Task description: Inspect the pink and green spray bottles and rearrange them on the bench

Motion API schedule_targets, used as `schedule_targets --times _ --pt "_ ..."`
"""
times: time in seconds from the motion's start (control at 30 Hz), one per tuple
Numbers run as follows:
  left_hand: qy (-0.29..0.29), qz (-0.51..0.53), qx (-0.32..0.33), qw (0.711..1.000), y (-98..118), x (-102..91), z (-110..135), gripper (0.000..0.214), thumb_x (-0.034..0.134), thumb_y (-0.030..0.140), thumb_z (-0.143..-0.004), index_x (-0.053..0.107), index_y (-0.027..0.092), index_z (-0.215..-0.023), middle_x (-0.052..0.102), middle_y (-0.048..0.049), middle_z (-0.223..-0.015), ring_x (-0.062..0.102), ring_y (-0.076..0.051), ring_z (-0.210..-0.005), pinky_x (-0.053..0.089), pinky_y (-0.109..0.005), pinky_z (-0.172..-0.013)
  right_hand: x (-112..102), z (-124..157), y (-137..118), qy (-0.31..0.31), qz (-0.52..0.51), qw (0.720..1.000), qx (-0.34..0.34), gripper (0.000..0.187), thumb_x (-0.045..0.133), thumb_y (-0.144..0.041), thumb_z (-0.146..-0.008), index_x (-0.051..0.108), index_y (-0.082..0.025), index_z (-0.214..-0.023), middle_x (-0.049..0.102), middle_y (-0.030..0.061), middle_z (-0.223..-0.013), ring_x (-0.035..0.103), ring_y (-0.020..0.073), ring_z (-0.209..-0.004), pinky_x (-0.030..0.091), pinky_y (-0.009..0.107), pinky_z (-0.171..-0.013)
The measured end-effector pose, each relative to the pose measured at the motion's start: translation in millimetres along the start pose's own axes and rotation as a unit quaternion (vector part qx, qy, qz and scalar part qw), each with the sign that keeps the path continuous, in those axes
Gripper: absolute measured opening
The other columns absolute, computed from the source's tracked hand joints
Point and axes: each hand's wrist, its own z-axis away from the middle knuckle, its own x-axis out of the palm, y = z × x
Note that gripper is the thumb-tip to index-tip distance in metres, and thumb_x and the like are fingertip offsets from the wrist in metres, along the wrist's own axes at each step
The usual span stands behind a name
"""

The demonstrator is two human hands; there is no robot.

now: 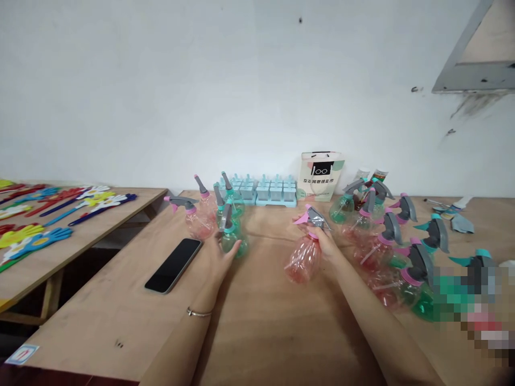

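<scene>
My right hand grips a clear pink spray bottle by its neck, just under the grey and pink trigger head, and the bottle leans. On the left, my left hand is wrapped round a green spray bottle with a grey head, its thumb at the front. Right behind that one stand more green spray bottles. Two pink spray bottles are beside them to the left. Over on the right, several pink and green spray bottles stand crowded together near my right forearm.
A black phone lies left of my left hand. Light blue ice-pop moulds and a printed paper bag stand against the wall. Colourful hand-shaped items cover the left table. Part of the right side is pixelated.
</scene>
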Motion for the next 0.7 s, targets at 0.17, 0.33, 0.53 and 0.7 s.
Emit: schedule_targets --times 0.17,0.33,0.53,0.7 --pt "-0.146 0.058 0.000 0.988 17.7 22.4 22.0 0.062 0.066 0.045 -0.080 0.042 0.019 -0.131 0.055 -0.0127 -0.131 0.051 -0.027 -0.127 0.038 -0.045 -0.109 -1.2 -0.8 -4.6 -0.015 -0.096 0.994 0.059 0.027 0.066 -0.037 -0.066 0.065 -0.020 -0.088 0.075 0.0070 -0.088 0.069 0.0283 -0.100 0.057 0.036 -0.077" --pt "-0.193 0.094 -0.032 0.976 19.2 30.5 32.3 0.066 0.067 0.051 -0.079 0.041 0.021 -0.131 0.054 -0.0115 -0.133 0.048 -0.029 -0.129 0.034 -0.045 -0.112 9.9 3.0 -13.2 -0.009 -0.186 0.982 0.011 0.017 0.059 -0.032 -0.059 0.059 -0.022 -0.073 0.073 0.0055 -0.078 0.070 0.0300 -0.095 0.058 0.042 -0.081" --pt "-0.218 0.089 -0.031 0.971 23.9 26.9 30.2 0.067 0.065 0.051 -0.081 0.038 0.021 -0.134 0.049 -0.0125 -0.137 0.042 -0.030 -0.134 0.031 -0.046 -0.114 20.4 9.3 -25.7 -0.028 -0.193 0.980 0.032 0.011 0.060 -0.029 -0.056 0.057 -0.023 -0.065 0.073 0.0064 -0.076 0.069 0.0318 -0.101 0.058 0.045 -0.085" --pt "-0.236 0.093 -0.054 0.966 22.2 25.3 30.7 0.069 0.064 0.052 -0.081 0.036 0.021 -0.136 0.047 -0.0118 -0.141 0.039 -0.030 -0.137 0.028 -0.046 -0.116 20.8 11.1 -26.6 -0.038 -0.188 0.981 0.042 0.014 0.065 -0.034 -0.059 0.057 -0.023 -0.063 0.072 0.0065 -0.072 0.069 0.0318 -0.100 0.057 0.047 -0.089"
